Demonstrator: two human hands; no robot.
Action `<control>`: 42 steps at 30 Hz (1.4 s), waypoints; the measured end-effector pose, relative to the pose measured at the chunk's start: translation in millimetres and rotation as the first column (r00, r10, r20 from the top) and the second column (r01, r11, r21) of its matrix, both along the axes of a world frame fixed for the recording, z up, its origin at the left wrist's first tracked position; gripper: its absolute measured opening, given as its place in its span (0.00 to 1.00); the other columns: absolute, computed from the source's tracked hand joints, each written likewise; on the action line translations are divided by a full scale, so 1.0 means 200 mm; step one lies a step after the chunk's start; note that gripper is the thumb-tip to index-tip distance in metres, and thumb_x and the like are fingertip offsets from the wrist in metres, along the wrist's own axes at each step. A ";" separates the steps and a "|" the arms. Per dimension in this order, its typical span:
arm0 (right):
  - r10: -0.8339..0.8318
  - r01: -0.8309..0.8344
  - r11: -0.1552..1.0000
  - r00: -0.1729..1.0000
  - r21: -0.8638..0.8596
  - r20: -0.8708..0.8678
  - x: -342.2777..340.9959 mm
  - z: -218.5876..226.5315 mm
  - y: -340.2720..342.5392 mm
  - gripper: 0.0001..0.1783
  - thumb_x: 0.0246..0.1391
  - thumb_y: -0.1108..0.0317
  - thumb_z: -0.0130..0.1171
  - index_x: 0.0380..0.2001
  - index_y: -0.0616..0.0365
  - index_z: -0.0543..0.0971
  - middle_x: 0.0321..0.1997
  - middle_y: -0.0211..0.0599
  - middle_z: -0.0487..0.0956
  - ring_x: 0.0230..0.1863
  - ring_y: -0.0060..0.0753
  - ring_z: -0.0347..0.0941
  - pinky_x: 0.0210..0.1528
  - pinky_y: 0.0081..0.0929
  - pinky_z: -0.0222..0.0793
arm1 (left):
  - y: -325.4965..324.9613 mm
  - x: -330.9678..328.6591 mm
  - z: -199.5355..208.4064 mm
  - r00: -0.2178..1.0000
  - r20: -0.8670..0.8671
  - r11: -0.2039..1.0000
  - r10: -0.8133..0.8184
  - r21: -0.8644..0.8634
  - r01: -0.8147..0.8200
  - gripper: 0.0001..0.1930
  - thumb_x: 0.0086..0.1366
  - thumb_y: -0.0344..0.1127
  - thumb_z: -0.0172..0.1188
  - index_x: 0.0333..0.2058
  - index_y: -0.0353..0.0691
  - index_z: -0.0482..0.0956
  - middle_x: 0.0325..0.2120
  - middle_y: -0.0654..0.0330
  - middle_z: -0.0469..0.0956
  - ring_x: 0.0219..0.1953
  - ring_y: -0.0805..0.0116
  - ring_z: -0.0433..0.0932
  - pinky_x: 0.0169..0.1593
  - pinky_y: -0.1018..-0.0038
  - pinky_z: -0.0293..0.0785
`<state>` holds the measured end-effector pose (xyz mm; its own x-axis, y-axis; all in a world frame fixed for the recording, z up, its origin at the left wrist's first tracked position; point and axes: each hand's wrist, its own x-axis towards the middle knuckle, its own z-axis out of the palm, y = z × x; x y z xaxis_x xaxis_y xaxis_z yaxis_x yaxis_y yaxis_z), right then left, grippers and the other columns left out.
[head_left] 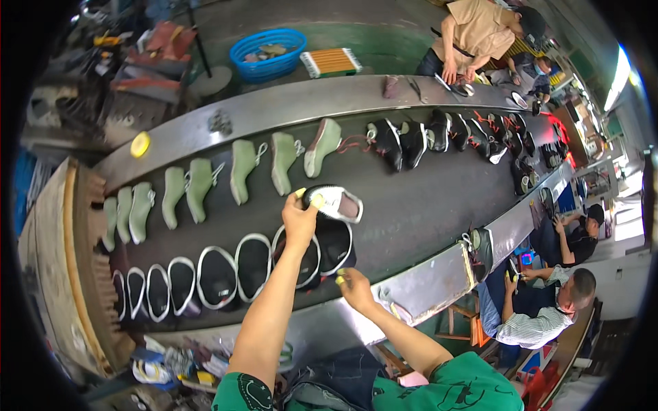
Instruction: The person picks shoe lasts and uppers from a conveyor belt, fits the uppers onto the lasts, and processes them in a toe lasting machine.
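My left hand point(299, 222), with yellow covers on its fingertips, holds a black-and-white shoe sole point(331, 202) tilted above the dark belt. My right hand point(358, 290) is lower, beside the belt's near edge. Its fingers are loosely bent, with small gaps between the yellow-covered tips, and nothing shows in them. Closest to them is the rightmost black sole piece with a white rim point(339, 240), but I cannot tell whether they touch it. This piece ends a near-side row of similar black sole pieces point(218, 277), one partly hidden behind my left forearm.
Several green shoe forms point(243, 171) line the belt's far side, followed by black shoes point(387, 144) to the right. A yellow round object point(140, 144) sits on the far metal ledge. Other people work across point(476, 34) and to my right point(548, 308). A blue basket point(267, 58) stands beyond.
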<state>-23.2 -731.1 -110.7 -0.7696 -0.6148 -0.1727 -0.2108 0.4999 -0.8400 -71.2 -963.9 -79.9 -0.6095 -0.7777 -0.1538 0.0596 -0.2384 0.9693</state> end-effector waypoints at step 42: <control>0.076 0.124 0.986 0.244 -0.109 0.967 1.00 0.49 -0.53 0.15 0.59 0.71 0.46 0.45 0.68 0.74 0.46 0.48 0.78 0.46 0.42 0.77 0.53 0.39 0.73 | 0.01 2.60 0.65 0.866 0.033 0.860 0.499 0.105 -0.499 0.14 0.64 0.36 0.60 0.44 0.33 0.81 0.38 0.62 0.81 0.38 0.75 0.76 0.45 0.78 0.72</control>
<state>176.7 -837.8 -13.1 -0.0978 -0.6900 -0.7172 0.8186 0.3541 -0.4523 448.4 -961.0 49.2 -0.1435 -0.9564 -0.2546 0.1940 -0.2794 0.9404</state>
